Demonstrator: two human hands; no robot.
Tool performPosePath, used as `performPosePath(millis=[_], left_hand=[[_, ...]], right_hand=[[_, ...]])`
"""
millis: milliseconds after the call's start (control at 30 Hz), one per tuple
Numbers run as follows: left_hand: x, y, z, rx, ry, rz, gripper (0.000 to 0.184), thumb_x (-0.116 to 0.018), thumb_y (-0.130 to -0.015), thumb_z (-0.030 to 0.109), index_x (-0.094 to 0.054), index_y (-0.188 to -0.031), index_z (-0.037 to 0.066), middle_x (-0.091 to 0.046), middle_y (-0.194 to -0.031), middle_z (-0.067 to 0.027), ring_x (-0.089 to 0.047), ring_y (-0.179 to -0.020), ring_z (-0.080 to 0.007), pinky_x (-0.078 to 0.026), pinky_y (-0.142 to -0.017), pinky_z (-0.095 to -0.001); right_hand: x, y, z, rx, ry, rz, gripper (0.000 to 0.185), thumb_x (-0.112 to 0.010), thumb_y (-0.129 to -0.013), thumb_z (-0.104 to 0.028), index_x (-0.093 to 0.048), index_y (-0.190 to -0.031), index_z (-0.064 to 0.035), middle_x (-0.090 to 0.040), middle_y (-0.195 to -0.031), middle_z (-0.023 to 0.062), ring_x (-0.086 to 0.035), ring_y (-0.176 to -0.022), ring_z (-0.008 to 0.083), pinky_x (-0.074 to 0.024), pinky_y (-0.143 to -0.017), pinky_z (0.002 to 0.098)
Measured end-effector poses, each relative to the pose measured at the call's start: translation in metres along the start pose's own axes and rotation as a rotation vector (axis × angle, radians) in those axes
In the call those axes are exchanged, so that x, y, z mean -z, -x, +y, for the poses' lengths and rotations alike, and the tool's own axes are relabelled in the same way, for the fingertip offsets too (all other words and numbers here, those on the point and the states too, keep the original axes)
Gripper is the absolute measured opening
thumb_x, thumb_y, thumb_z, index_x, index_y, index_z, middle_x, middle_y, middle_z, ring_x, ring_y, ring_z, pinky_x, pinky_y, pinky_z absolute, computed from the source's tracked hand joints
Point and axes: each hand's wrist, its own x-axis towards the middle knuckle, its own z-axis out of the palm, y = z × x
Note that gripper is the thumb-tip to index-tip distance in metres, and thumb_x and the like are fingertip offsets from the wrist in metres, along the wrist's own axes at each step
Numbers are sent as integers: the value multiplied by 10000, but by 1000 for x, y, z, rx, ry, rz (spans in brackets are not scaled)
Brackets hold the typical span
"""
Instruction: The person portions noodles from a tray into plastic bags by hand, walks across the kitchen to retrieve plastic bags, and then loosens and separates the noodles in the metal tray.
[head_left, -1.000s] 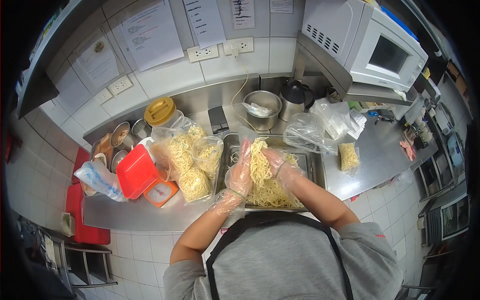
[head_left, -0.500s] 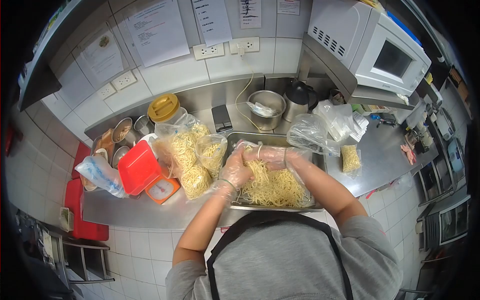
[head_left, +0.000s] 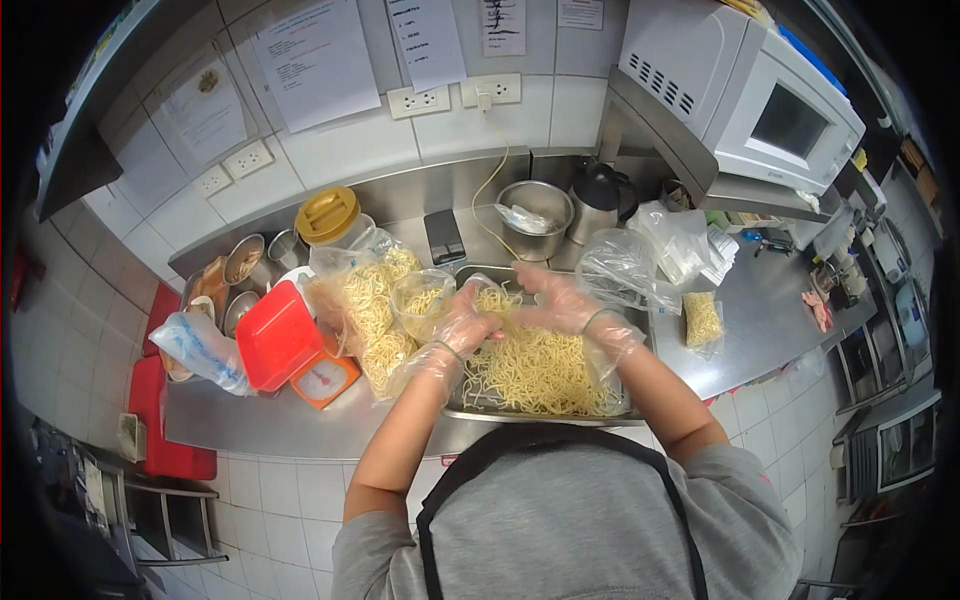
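Observation:
Clear plastic gloves with bands at the wrists cover both hands. My left hand (head_left: 466,328) is closed around a small clear plastic bag (head_left: 484,284) with some noodles in it, over the left side of a metal tray (head_left: 640,325). To its right, my right hand (head_left: 556,300) is open, fingers apart and slightly blurred, above the tray. Loose yellow noodles (head_left: 545,370) cover the tray's bottom below both hands. Filled bags of noodles (head_left: 368,310) stand left of the tray, beside another open bag of noodles (head_left: 420,298).
An orange scale (head_left: 325,380) bearing a red basket (head_left: 277,335) stands at left, near a gold-lidded jar (head_left: 328,215). Behind the tray are a metal pot (head_left: 535,240) and a thermos jug (head_left: 595,205). Plastic bags (head_left: 625,268) and a noodle packet (head_left: 703,320) lie right. A microwave (head_left: 760,110) sits above.
My hands have moved apart. My right hand has opened and shifted slightly right, away from the noodles it handled beside my left hand. The bag's mouth now shows by my left hand.

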Motion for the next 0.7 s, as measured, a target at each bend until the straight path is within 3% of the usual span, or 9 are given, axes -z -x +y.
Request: performPosePath(millis=[33,133,267,300,400,433,533,567,700], left_hand=[[-3,-9,-12,-22,3,23,641,-577,-727,-30,-426,-1349,-63,-648,-1005,-115,-638,-668,-118,-511,-582,-248],[-7,-32,-43,-124,-96,32,644,-574,-748,-32,-395,-1365,-71,-641,-1011,-131,-641,-678,-123,-518,-592,-246],[14,-6,-15,-29,147,-10,656,-567,-784,-30,-346,-1399,-81,-633,-1041,-145,-637,-697,-135,-526,-613,-250],[25,-13,-41,-73,163,80,649,-567,-796,-32,-345,-1404,-75,-630,-1047,-131,-630,-688,-135,-527,-619,-250],[32,7,-38,-62,217,87,651,-565,-808,-24,-336,-1415,-66,-618,-1091,-133,-622,-670,-132,-523,-612,-251],[31,8,-38,-138,296,-52,723,-615,-796,33,-314,-1452,-22,-587,-1170,-153,-621,-694,-117,-520,-619,-254],[23,10,-9,-24,-120,-255,777,-675,-771,126,-335,-1461,19,-611,-1174,-143,-641,-764,-148,-527,-647,-302],[10,-5,-24,-667,-526,8,724,-737,-729,218,-454,-1368,28,-674,-1059,-160,-684,-812,-255,-538,-687,-385],[-5,-28,-24,-421,-913,45,453,-716,-734,191,-606,-1138,18,-681,-976,-192,-672,-872,-382,-535,-732,-467]], right_hand=[[-3,9,-23,-117,231,-91,1108,-794,-692,-440,-168,-1516,-45,-394,-1443,284,-404,-1341,397,-370,-1096,415],[-59,6,22,-17,234,105,1190,-828,-649,-447,-121,-1521,-50,-451,-1394,285,-444,-1303,404,-380,-1076,438],[-46,-16,42,-176,149,84,1015,-852,-676,-297,-254,-1467,-80,-595,-1218,255,-580,-1130,400,-459,-960,431],[-25,-6,21,-161,36,70,841,-805,-746,-162,-318,-1427,-89,-641,-1115,188,-634,-1014,301,-497,-879,385],[-7,-16,49,-38,-543,-148,770,-759,-790,-81,-328,-1429,-94,-638,-1043,135,-614,-953,196,-502,-833,343],[-5,-16,45,36,-579,-153,718,-710,-821,-33,-333,-1427,-107,-627,-1003,100,-594,-914,142,-501,-809,304],[1,-11,-7,-89,-347,-251,744,-730,-793,-52,-336,-1422,-113,-639,-1045,122,-623,-928,193,-500,-821,351],[-8,-15,-2,227,2,-150,709,-685,-828,-136,-306,-1427,-122,-658,-1054,178,-657,-929,315,-496,-822,434],[-12,-19,-28,104,345,-169,612,-543,-901,-242,-254,-1421,-95,-651,-1008,271,-616,-964,451,-471,-831,515]])
